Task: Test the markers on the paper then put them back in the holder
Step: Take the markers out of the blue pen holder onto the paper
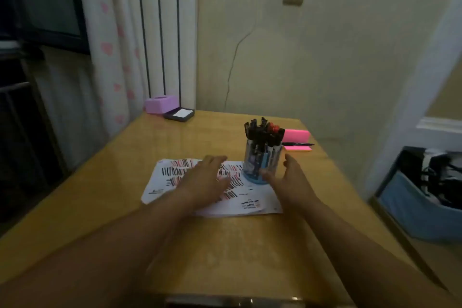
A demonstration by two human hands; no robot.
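Above paper point(175, 182), both hands point(205, 177) spread beside holder point(260, 165).

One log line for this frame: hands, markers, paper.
left hand: open, over paper | right hand: open, beside holder | markers: in holder | paper: marked with strokes

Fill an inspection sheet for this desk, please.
Surface: wooden table, glossy.
Job's things: paper covered with black and red strokes; holder at its far right edge, upright, full of markers.
Clutter: pink pad with a pen behind the holder; purple box and black tray at the far left corner.
Hands: left hand open over the paper; right hand open beside the holder, holding nothing.
Cables: cannot tell; dark things in the blue bin.
Surroundings: cracked wall, curtain.
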